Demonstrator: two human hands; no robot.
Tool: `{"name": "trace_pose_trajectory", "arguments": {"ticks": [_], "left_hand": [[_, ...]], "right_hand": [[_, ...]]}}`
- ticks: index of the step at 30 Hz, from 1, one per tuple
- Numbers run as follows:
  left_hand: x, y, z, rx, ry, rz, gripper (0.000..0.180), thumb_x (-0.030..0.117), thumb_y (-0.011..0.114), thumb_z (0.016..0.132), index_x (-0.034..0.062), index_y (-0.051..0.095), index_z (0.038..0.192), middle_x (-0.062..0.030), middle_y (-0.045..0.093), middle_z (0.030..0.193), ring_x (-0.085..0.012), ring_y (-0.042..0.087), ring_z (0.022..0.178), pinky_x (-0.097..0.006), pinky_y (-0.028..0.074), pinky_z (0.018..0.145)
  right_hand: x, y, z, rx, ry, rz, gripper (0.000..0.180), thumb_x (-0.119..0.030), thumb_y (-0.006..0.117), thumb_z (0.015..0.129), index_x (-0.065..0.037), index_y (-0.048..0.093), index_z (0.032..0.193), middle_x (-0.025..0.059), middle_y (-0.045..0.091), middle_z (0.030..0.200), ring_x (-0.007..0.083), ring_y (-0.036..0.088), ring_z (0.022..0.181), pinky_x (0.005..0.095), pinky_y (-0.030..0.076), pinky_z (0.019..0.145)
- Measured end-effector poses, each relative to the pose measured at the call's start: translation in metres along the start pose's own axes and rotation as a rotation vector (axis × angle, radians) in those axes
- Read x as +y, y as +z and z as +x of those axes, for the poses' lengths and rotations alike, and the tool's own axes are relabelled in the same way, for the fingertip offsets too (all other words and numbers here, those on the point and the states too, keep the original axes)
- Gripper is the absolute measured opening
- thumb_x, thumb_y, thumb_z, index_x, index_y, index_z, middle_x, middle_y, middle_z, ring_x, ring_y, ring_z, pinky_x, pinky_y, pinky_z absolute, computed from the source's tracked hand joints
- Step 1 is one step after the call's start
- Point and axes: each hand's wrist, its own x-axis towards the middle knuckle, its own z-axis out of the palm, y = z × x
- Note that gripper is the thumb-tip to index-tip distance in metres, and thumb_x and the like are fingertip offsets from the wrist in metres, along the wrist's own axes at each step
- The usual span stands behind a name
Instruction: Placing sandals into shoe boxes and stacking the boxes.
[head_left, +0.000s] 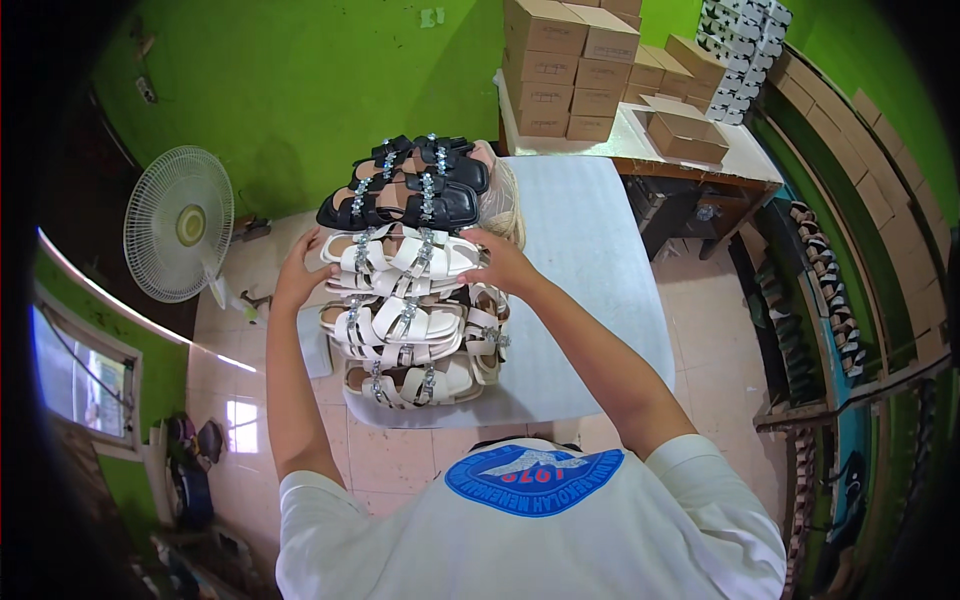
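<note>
Both hands (300,272) (503,262) flank white sandal pair (400,255), touching.

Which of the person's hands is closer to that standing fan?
Left. The left hand grips the white sandals' left end, on the fan's side; the right hand holds their far end.

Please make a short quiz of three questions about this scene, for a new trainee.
1. True or false: both hands touch a white sandal in the stack.
2. Which colour are the sandals at the far end of the stack? A. black B. red C. blue
3. What stands on the floor to the left of the table?

Key:
1. True. The left hand and the right hand are at its two ends.
2. A, the black sandals.
3. A white fan.
</note>
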Motion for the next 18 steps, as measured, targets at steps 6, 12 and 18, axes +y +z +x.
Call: {"name": "trace_pose_trajectory", "arguments": {"ticks": [6,12,18], "left_hand": [[-0.014,0.009,-0.001,-0.02,-0.02,-0.087,0.081,0.008,0.076,0.062,0.0013,0.036,0.132,-0.0179,0.045,0.13,-0.0245,0.042,0.121,-0.032,0.033,0.099],[-0.013,0.009,-0.017,-0.017,-0.027,-0.114,0.071,0.01,0.074,0.066,-0.0023,0.041,0.127,-0.0187,0.044,0.13,-0.024,0.042,0.121,-0.032,0.033,0.1],[-0.007,-0.001,-0.039,-0.016,-0.149,-0.268,0.071,0.012,0.073,0.067,-0.001,0.041,0.129,-0.0149,0.049,0.125,-0.0227,0.045,0.117,-0.032,0.034,0.099]], "right_hand": [[-0.005,-0.001,-0.001,0.018,0.002,0.062,0.071,-0.022,0.081,0.058,-0.004,0.05,0.119,0.0124,0.055,0.118,0.026,0.05,0.111,0.0331,0.039,0.094],[-0.01,-0.012,-0.009,-0.035,0.093,0.165,0.081,-0.021,0.083,0.057,-0.003,0.041,0.125,0.0129,0.052,0.118,0.0222,0.046,0.115,0.0321,0.035,0.097],[-0.007,-0.016,-0.024,-0.028,0.066,0.238,0.075,-0.022,0.084,0.055,-0.001,0.048,0.117,0.0123,0.053,0.117,0.0259,0.047,0.113,0.033,0.037,0.095]]}}
